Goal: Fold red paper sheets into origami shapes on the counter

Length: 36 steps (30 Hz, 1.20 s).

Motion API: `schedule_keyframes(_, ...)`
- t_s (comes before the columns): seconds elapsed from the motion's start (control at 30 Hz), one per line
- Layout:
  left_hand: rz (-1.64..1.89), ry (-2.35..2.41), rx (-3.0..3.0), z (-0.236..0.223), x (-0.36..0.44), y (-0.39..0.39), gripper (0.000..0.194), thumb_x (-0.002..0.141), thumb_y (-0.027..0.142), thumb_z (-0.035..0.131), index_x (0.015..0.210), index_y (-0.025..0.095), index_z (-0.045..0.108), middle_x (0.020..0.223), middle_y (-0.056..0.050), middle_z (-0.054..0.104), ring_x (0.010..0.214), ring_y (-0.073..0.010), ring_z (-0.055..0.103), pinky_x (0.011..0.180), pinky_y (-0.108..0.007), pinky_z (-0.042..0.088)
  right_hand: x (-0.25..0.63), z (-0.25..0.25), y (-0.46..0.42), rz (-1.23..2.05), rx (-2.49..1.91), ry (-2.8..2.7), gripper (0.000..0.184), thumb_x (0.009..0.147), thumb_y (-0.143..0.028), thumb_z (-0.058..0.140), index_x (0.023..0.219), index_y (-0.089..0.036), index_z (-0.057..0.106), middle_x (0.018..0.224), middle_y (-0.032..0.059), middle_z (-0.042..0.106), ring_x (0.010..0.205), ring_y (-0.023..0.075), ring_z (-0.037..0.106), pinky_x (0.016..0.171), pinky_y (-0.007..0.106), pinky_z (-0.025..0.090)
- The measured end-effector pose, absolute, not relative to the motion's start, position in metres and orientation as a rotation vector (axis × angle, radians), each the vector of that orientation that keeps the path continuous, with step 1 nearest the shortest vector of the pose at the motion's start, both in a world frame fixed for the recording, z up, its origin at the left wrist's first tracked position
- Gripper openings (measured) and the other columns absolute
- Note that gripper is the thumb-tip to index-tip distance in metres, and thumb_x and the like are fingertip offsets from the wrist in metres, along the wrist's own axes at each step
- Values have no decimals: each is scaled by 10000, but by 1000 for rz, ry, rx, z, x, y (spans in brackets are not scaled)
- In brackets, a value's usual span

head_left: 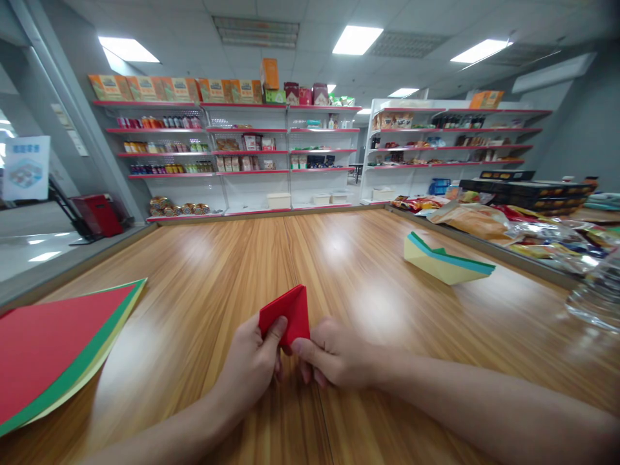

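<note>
Grips folded red paper (296, 316) with left hand (256, 352) and right hand (339, 353), probably to align layers. Holds it over table (232, 258).

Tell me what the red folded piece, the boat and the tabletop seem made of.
Red folded piece: most likely matte paper, judging by its flat faces and sharp edges.
Boat: probably matte coloured paper; straight-edged yellow, blue and green bands show.
Tabletop: glossy wood or wood-look laminate, I cannot tell which; it shows grain and light reflections.
</note>
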<state>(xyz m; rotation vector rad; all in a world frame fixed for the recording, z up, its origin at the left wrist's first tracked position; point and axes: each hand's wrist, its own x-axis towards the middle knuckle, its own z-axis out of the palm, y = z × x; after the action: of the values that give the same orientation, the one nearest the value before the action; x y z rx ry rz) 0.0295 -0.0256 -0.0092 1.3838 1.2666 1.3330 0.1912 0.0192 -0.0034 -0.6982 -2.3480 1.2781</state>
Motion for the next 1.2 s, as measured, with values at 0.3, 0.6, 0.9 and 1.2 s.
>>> schedule_keyframes(0.3,1254,1293,1460,-9,31,-27,366,845,477,517,660,163,542,417,27,482,316,-99,431,321,-198,293,189,-5,17,1427,-730,-2142,591,889,-581,378,547,-128,540,397,-25,457,305,52,383,315,153,289)
schedule_keyframes(0.6,965,958,1113,-2,23,-19,515,642,635,669,589,197,404,387,120,229,327,-20,126,312,-157,107,192,5,7,1358,-670,-2335,613,945,-488,248,526,-139,529,357,-29,421,310,62,438,331,137,327)
schedule_keyframes(0.9,846,891,1067,-3,19,-21,490,682,605,670,627,196,406,383,113,269,314,-17,140,295,-132,101,195,19,-2,1024,-418,-2539,503,941,-295,281,516,-155,511,397,-16,479,386,69,498,454,159,419)
schedule_keyframes(1.2,1039,1117,1247,-11,27,-23,555,782,636,520,528,142,509,378,23,425,283,-78,375,299,-201,357,191,-6,22,1188,-821,-2069,632,921,-565,304,518,-131,522,444,12,507,389,72,458,392,169,347)
